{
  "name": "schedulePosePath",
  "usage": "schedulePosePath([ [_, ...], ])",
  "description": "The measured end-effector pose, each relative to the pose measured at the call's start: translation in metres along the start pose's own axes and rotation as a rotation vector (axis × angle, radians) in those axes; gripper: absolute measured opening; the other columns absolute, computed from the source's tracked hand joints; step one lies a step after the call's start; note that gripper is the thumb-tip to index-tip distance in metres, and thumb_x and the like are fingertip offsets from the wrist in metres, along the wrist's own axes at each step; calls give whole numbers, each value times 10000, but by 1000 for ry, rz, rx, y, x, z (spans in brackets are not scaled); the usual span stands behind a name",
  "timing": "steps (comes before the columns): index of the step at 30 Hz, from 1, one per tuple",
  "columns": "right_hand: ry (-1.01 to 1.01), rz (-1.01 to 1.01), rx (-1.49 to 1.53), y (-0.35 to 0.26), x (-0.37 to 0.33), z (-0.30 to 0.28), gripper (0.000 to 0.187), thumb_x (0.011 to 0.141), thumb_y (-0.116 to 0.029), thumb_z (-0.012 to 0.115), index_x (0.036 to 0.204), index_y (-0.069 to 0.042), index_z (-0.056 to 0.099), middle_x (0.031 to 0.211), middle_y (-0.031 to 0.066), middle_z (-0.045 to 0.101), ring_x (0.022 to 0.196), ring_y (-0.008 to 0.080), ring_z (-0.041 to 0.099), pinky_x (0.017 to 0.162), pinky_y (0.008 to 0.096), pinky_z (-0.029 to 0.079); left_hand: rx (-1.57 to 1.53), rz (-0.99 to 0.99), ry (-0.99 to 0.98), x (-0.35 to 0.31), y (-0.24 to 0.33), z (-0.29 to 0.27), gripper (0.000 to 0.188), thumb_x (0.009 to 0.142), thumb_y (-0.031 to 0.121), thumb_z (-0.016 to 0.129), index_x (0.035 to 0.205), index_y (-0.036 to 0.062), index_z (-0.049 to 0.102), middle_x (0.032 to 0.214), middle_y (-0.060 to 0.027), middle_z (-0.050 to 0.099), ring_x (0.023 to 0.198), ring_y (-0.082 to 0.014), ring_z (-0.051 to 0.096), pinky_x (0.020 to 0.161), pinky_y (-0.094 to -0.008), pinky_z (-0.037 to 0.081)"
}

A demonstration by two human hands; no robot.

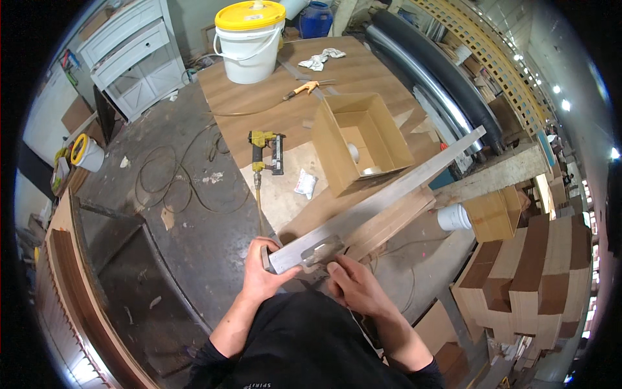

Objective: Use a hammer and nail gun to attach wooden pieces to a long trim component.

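A long, narrow grey-white board (376, 205) slants from near my body up to the far right. My left hand (261, 271) is wrapped round its near end, thumb on the close side and fingers on the far side. My right hand (353, 283) is closed at the board's near edge, thumb and forefinger pinched at a flat, brownish-grey blade-like tool (332, 248). That tool lies against the board's face; its handle, if any, is hidden in my hand. Just beyond the board stands an open cardboard box (334, 152) with rolls of tape inside.
On the wood-patterned table (227, 97) are a yellow-black nail gun (264, 152), a small white packet (306, 183), an air blow gun (304, 89), a white cloth (322, 59) and a yellow-lidded bucket (249, 48). Hoses trail over the floor. Stacked cartons (531, 279) stand right.
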State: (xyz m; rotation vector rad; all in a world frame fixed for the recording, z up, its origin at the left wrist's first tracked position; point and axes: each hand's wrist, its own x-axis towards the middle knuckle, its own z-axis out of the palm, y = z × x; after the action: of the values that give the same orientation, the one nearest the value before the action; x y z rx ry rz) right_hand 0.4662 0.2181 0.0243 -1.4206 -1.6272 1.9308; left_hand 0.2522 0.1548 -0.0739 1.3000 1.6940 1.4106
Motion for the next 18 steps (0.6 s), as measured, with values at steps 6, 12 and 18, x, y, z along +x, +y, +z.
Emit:
schedulePosePath([
  [6, 210, -28, 140, 1, -12, -11, 288, 1093, -269, 430, 984, -32, 551, 747, 21, 573, 591, 90, 506, 546, 243, 405, 49, 16, -11, 1, 0, -1, 615, 587, 206, 951, 1001, 65, 518, 995, -122, 588, 941, -292, 583, 859, -399, 478],
  [12, 160, -386, -368, 2, -24, 29, 492, 964, -99, 663, 1420, 16, 519, 1136, 127, 716, 985, 235, 698, 876, 339, 527, -31, -1, 4, -2, -15, 5, 571, 613, 156, 922, 1000, 63, 512, 999, -134, 586, 948, -296, 587, 869, -391, 476],
  [18, 315, -382, -491, -8, -21, 35, 500, 900, -84, 718, 1383, -75, 590, 1110, 213, 700, 983, 350, 703, 833, 368, 553, -23, 20, -6, 1, 0, 0, 501, 650, 97, 865, 998, 60, 506, 997, -141, 587, 933, -299, 596, 851, -379, 482],
])
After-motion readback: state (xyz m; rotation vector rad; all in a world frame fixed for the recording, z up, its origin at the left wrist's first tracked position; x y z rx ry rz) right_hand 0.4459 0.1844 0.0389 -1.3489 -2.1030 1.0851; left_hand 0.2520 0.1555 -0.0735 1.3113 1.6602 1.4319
